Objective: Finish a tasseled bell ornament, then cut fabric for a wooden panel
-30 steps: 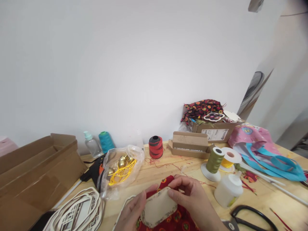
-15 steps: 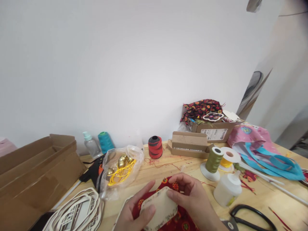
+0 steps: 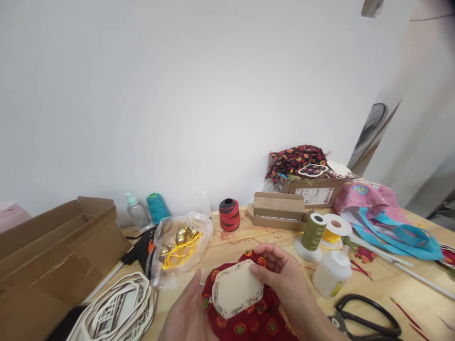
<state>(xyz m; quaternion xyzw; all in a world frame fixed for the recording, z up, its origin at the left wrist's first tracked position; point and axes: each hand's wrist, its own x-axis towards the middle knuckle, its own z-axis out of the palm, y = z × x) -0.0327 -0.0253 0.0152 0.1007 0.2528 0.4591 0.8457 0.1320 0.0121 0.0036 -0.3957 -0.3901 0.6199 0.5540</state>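
A cream plate (image 3: 239, 289) with rounded corners and speckled dark marks along its rim lies on a dark red cloth (image 3: 245, 327) printed with orange and green round motifs. My right hand (image 3: 284, 284) pinches the plate's upper right corner together with the cloth, thumb on top and fingers behind. At the cloth's left edge is my left hand (image 3: 188, 310), thumb stretched upward and palm open; its other fingers are partly hidden at the cloth. Black-handled scissors (image 3: 366, 315) rest to the right of my right wrist.
Right of my hands stand a white bottle (image 3: 331, 274) and an olive thread spool (image 3: 314, 233). A red thread cone (image 3: 229, 215), a plastic bag (image 3: 202, 227) with gold bells and yellow cord, stacked pale frames (image 3: 113, 308), and a cardboard box (image 3: 60, 265) stand beyond and left.
My left thumb has come off the plate and the left hand has opened away to the left. More of the plate's face shows; my right hand keeps its hold.
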